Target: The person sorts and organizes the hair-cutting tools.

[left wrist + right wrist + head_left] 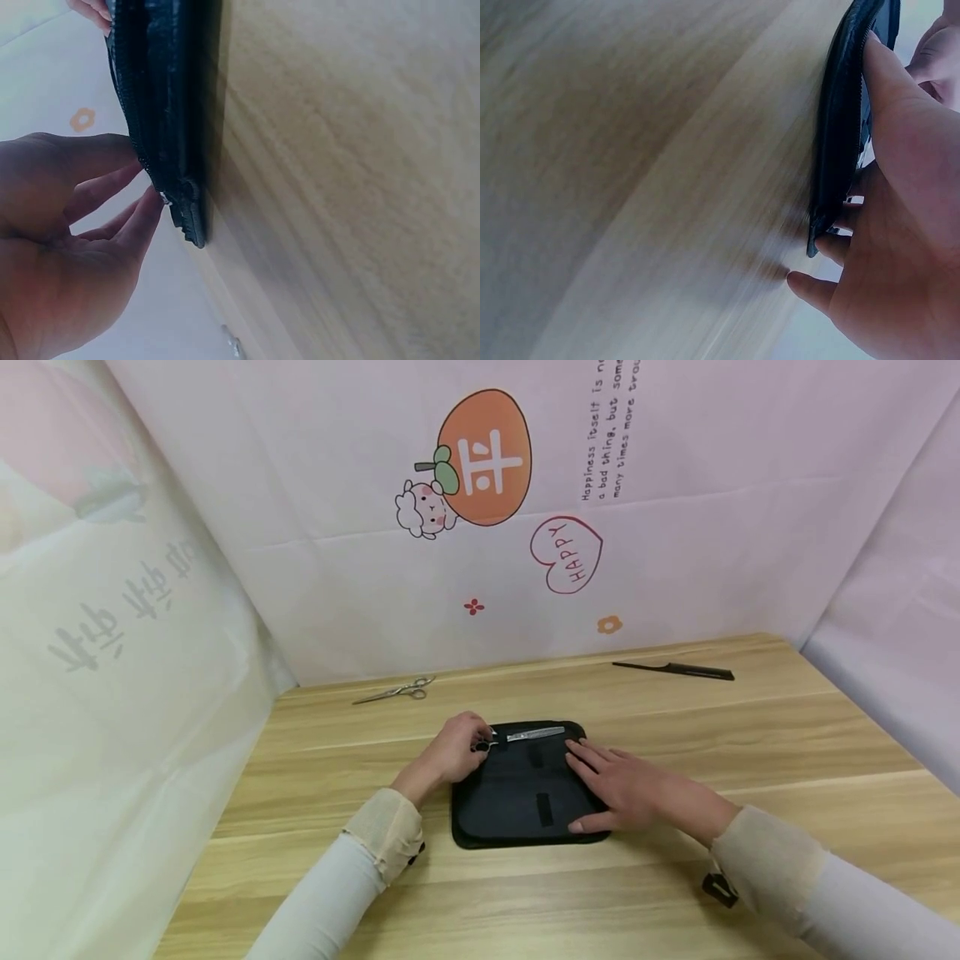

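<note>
A black zippered case (502, 802) lies open-faced on the wooden table, with a pair of thinning scissors (536, 734) along its far edge, toothed blade to the right. My left hand (459, 750) is at the case's far left corner, thumb and fingertips pinching the scissors' handle rings, which it partly hides. In the left wrist view these fingertips are right at the case's zipped rim (142, 112). My right hand (626, 785) rests with spread fingers on the right side of the case, thumb near its front corner.
Another pair of scissors (397, 691) lies at the back left of the table (337, 735). A black tail comb (686, 671) is at the back right. Printed cloth (360, 593) hangs behind the table, with more cloth on both sides.
</note>
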`<state>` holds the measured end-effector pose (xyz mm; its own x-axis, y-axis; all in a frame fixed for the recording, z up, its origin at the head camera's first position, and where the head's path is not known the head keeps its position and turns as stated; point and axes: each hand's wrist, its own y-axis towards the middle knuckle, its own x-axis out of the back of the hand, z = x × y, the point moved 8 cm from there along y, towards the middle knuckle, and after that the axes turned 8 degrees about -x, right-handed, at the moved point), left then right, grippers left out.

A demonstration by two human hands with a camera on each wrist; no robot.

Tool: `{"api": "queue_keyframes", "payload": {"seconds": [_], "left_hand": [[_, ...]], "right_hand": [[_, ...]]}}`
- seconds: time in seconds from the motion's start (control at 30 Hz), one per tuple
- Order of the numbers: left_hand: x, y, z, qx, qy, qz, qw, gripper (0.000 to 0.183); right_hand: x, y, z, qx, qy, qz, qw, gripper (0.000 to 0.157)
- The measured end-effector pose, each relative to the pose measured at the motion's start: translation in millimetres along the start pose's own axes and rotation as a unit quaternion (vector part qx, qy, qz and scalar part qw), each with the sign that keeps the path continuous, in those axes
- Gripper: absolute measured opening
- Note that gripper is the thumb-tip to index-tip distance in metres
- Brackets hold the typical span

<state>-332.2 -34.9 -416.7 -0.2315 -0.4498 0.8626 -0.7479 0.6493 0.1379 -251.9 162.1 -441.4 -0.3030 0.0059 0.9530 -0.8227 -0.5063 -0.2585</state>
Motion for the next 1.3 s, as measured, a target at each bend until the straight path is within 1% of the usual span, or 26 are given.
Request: {"api": "queue_keyframes", "payload": {"seconds": [0.2, 0.37, 0.6, 0.8, 1.07, 1.17, 1.3], "left_hand": [[-1.9, -0.7, 1.6, 0.01, -0.008, 0.002, 0.9999, 0.019], [-1.6, -0.1, 2.4, 0.006, -0.009, 0.001, 0.9999, 0.021], [1.8, 1.4, 5.7, 0.011, 0.022, -0.014, 0.9996, 0.018], [1.9, 2.5, 4.4, 0.02, 0.036, -0.003, 0.9992, 0.021], [3.5, 1.6, 6.0, 0.02, 0.01, -0.002, 0.9998, 0.022], [3.7, 1.1, 6.4, 0.022, 0.005, 0.004, 0.9997, 0.022], [4.9, -0.6, 9.1, 0.02, 0.002, 0.003, 0.9998, 0.022]], "right_hand": [[-0.6, 0.1, -0.1, -0.004, -0.003, 0.001, 1.0, 0.106], [-2.1, 0.8, -1.3, -0.006, -0.004, 0.0, 1.0, 0.106], [-5.1, 1.9, -3.8, -0.011, 0.0, 0.008, 1.0, 0.104], [-2.9, 0.2, -2.7, -0.006, 0.002, 0.001, 1.0, 0.105], [-0.8, -0.5, -2.5, -0.006, 0.003, 0.0, 1.0, 0.104], [0.0, -0.9, -1.6, -0.003, 0.006, -0.002, 1.0, 0.104], [-1.0, -1.0, -0.9, 0.001, 0.008, -0.002, 1.0, 0.104]]}}
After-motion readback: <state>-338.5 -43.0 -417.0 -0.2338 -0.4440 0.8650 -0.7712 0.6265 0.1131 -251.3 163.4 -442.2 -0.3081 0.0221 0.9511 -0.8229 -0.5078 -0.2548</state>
